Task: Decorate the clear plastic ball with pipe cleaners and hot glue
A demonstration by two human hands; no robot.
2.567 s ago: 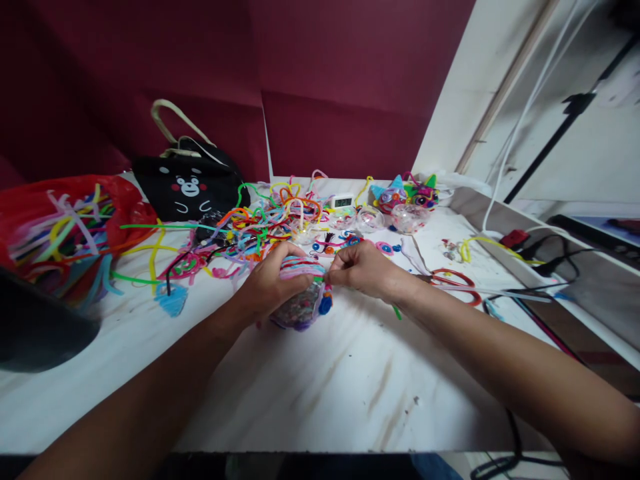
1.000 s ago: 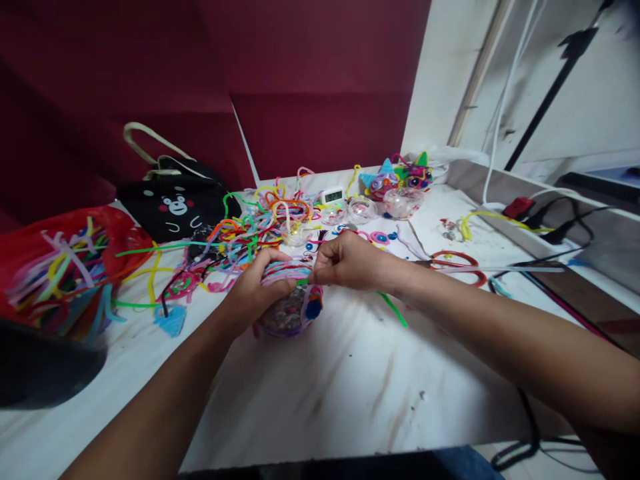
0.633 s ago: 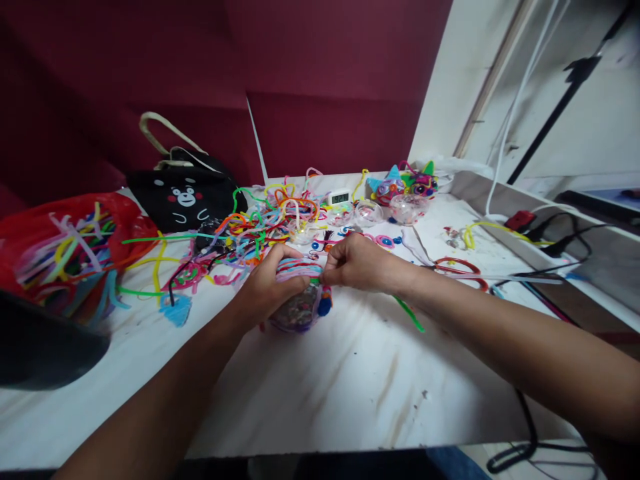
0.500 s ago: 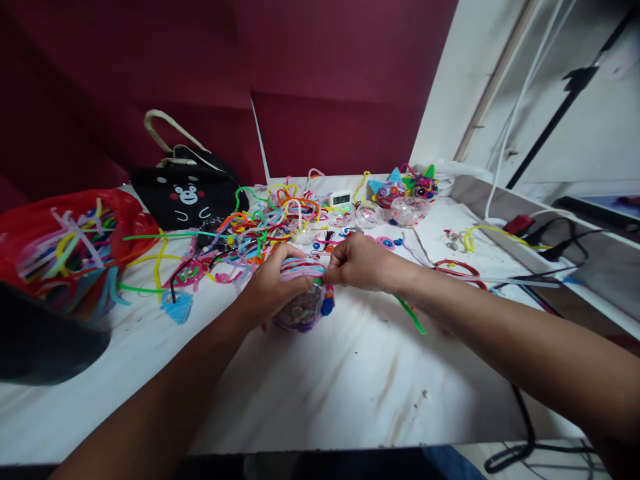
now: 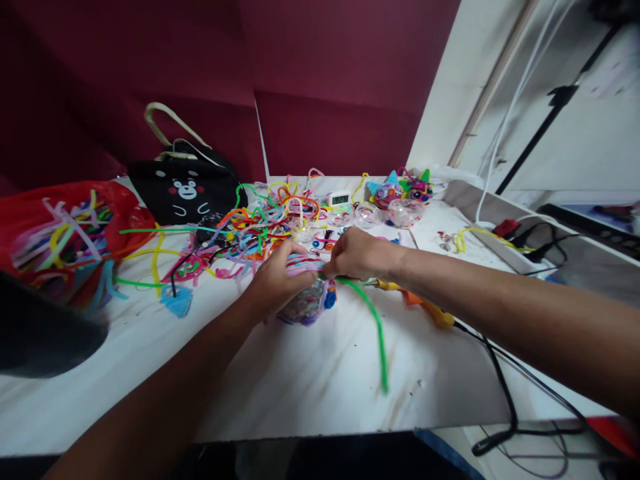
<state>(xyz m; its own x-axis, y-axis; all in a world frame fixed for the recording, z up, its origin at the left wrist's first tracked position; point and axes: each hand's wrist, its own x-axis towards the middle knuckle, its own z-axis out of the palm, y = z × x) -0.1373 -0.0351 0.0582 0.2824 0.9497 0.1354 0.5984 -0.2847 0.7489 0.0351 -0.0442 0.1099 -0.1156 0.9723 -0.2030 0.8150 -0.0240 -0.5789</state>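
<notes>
My left hand is closed round a clear ball partly covered in pipe cleaners, pink, red and pale blue ones on top and purple ones below. A blue-and-orange bit sticks out at the ball's right side. With fingertips pinched together, my right hand presses a green pipe cleaner against the ball's upper right edge. The pipe cleaner's long free end curves down to the right over the table. My fingertips hide where it meets the ball.
Behind my hands lies a tangled heap of pipe cleaners. A red bag of them stands left, near a black tote. Decorated balls and a small white clock sit at the back. A yellow-orange glue gun lies under my right forearm.
The green pipe cleaner's free end has swung down and leftward, showing more of its length. The yellow-orange glue gun is now visible under my right forearm. My left hand keeps its hold.
</notes>
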